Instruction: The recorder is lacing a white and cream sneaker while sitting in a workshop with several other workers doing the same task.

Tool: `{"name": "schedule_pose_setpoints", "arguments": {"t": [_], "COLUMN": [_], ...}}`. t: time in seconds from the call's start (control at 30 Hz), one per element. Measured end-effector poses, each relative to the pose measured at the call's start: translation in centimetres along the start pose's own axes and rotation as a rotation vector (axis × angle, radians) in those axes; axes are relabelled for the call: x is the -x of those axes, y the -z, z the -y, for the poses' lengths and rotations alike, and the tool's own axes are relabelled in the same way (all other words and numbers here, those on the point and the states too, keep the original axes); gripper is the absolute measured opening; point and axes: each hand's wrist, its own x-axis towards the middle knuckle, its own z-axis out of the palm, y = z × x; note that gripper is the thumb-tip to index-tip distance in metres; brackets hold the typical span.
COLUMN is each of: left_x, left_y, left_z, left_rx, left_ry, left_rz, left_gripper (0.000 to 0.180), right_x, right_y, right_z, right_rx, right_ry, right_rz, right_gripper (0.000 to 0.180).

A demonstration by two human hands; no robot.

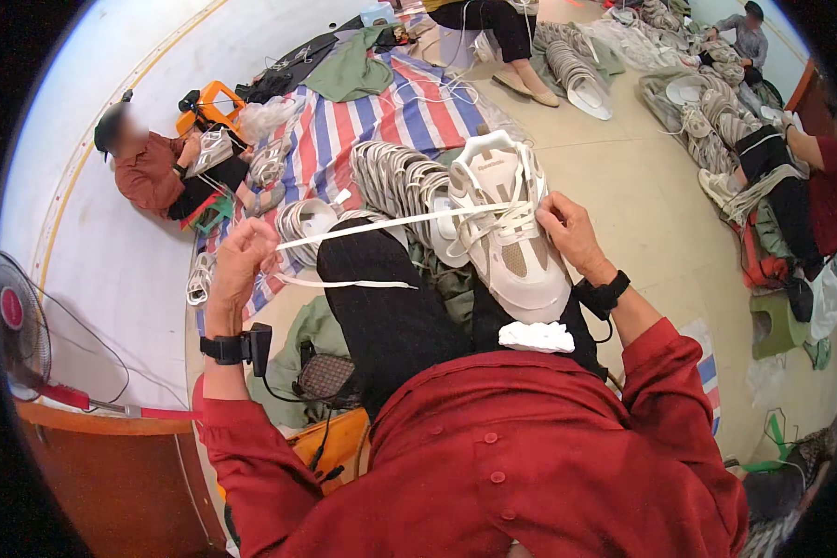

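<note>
Left hand (242, 256) pinches the white lace (391, 223) taut toward 9 o'clock (right hand (567, 232) grips the sneaker (507, 232) at 3).

A white sneaker (507, 232) rests on the person's lap. The right hand (572, 232), at three o'clock of it, pinches its lacing. The left hand (242, 260), at nine o'clock, pulls a flat white lace (381, 224) taut.

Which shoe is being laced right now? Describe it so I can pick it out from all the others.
Start at the person's red shirt at the bottom and go up along the black-trousered lap. The white sneaker rests there, heel loop pointing away. Unlike the shoes lined up on the floor behind, it has a flat white lace pulled taut from it between the left hand and right hand.
</note>
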Motion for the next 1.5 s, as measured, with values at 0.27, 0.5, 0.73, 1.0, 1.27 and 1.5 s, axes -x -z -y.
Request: {"name": "schedule_pose_setpoints", "arguments": {"t": [0.27,0.5,0.73,1.0,1.27,1.5], "left_x": [-3.8,-4.1,-3.1,-5.0,-6.3,-8.9], "left_y": [-0.9,-12.2,-25.2,-26.2,-25.4,-23.9], "left_z": [4.7,2.5,4.0,5.1,3.8,4.5], "left_rx": [-0.752,-0.803,-0.684,-0.663,-0.792,-0.301], "left_ry": [-0.027,-0.557,-0.695,-0.683,-0.654,-0.091], "left_rz": [-0.051,-0.182,0.056,0.065,0.075,0.463], "left_gripper": [0.016,0.015,0.019,0.016,0.006,0.005], "right_x": [-0.2,-1.1,-3.0,-3.7,-3.6,-4.7], "right_y": [0.4,1.0,0.1,0.7,1.2,3.0], "right_z": [1.2,2.9,6.3,4.6,5.6,4.2], "right_rx": [-0.125,-0.022,0.322,0.363,0.264,-0.129], "right_ry": [-0.116,0.026,0.461,0.453,0.307,0.02], "right_rz": [0.112,0.01,0.091,0.256,0.329,0.194], "right_gripper": [0.014,0.004,0.021,0.01,0.007,0.005]}}
